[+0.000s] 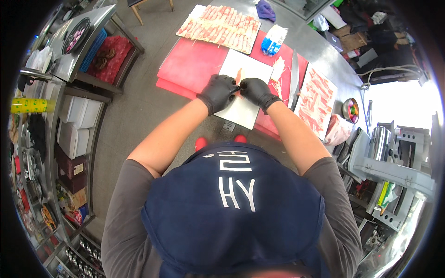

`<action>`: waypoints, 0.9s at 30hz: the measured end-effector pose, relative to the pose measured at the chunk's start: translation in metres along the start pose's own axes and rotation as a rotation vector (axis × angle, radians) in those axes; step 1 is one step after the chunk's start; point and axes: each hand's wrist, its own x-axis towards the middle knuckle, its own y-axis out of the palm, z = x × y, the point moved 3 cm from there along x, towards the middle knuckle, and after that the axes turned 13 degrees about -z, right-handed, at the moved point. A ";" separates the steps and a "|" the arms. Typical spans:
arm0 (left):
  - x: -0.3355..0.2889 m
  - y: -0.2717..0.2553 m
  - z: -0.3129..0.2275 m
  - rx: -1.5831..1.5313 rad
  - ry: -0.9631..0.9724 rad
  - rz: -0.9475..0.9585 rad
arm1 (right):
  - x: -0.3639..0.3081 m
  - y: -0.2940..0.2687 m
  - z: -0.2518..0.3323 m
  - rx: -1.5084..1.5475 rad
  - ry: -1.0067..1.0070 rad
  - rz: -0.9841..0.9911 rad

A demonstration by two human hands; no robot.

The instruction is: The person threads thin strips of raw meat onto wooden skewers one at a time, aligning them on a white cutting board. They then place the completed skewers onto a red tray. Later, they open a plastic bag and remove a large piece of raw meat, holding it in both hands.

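My left hand (217, 94), in a black glove, is closed with its fingertips at a slice of meat (240, 75). My right hand (257, 93), gloved the same way, pinches the slice from the other side. The meat lies over a white board (251, 63), and what is under my fingers is hidden. Right of the board are loose pale enoki mushrooms (278, 68) and a long knife (294, 78). Beyond my hands, a tray (179, 32) carries rows of meat rolls (222, 27). To the right, flat meat slices (316, 99) cover a white tray.
Red cutting boards (183, 65) lie under the white board on a steel table (303, 34). A white-and-blue plastic pack (274, 41) and a purple cloth (265, 10) are at the back. A metal bowl (350, 111) sits far right; steel shelves (99, 92) stand left.
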 end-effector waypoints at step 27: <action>0.020 0.013 0.001 -0.029 -0.091 0.124 | -0.016 0.010 0.006 -0.177 0.097 0.055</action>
